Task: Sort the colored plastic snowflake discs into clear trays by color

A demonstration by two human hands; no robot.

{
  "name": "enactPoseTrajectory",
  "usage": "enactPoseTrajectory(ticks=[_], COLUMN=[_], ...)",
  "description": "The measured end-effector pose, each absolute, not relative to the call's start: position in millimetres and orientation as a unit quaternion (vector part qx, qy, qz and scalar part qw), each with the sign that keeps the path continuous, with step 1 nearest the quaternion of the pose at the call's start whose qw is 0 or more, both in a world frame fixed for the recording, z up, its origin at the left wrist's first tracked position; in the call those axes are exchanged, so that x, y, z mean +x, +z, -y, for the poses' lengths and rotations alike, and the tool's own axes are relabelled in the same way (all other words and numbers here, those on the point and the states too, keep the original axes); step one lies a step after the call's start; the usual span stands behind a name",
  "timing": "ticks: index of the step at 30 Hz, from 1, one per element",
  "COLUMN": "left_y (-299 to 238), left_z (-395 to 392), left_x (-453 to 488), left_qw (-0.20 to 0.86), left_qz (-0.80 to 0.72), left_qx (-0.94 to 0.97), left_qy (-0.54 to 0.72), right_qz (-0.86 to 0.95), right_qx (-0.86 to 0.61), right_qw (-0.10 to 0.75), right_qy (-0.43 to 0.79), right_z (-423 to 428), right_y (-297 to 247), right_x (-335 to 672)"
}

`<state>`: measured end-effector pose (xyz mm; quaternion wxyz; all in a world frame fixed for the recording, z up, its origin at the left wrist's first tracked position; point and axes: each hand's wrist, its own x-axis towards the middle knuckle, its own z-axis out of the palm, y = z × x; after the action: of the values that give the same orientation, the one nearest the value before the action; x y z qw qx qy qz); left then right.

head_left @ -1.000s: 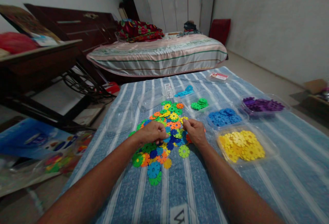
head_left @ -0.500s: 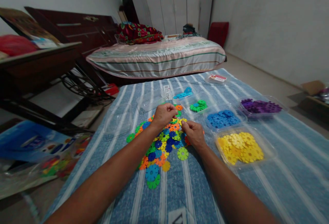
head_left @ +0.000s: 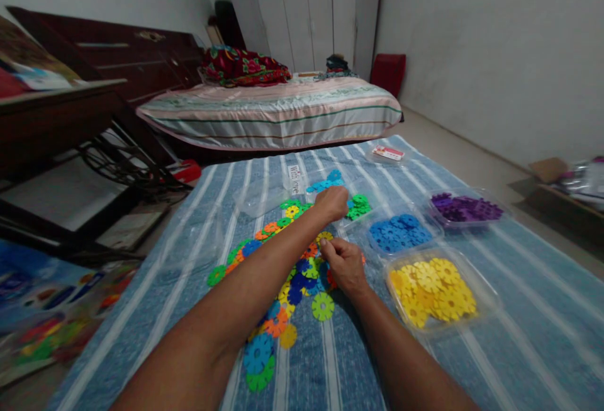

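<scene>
Many-coloured plastic snowflake discs lie in a loose heap on the striped cloth. My left hand is closed at the near left edge of the clear tub of green discs; its fingertips are turned away, so what they hold is hidden. Over the right side of the heap, my right hand pinches a yellow snowflake disc between thumb and fingers. A lone lime disc lies nearer to me.
To the right stand clear tubs of blue discs, yellow discs and purple discs. Light-blue discs sit in a tub behind my left hand. Clear tubs stand left, and a bed is beyond.
My left hand has moved from above the heap, rightward to the tub of green discs. My right hand stays by the heap with the yellow disc. The view has shifted slightly.
</scene>
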<state>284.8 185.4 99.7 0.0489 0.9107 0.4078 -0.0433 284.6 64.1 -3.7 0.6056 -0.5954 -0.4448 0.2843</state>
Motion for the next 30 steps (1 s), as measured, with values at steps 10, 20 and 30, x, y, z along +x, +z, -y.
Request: enactPoseTrajectory(ticks=[10, 20, 30], left_y=[86.2, 109.7, 139.5], left_z=[-198.8, -194.3, -230.3], left_x=[310.3, 291.5, 231.2], left_qw=[0.053, 0.025, 0.053], left_qz=[-0.423, -0.426, -0.476], left_qx=[0.9, 0.904, 0.865], left_qy=[-0.095, -0.033, 0.146], right_qz=[0.437, 0.439, 0.44], right_qx=[-0.594, -0.6, -0.603], right_qw=[0.614, 0.607, 0.601], right_qy=[0.283, 0.283, 0.285], right_z=[-66.0, -65.5, -62.9], right_y=[-2.8, -0.4, -0.3], right_x=[280.6, 280.2, 282.8])
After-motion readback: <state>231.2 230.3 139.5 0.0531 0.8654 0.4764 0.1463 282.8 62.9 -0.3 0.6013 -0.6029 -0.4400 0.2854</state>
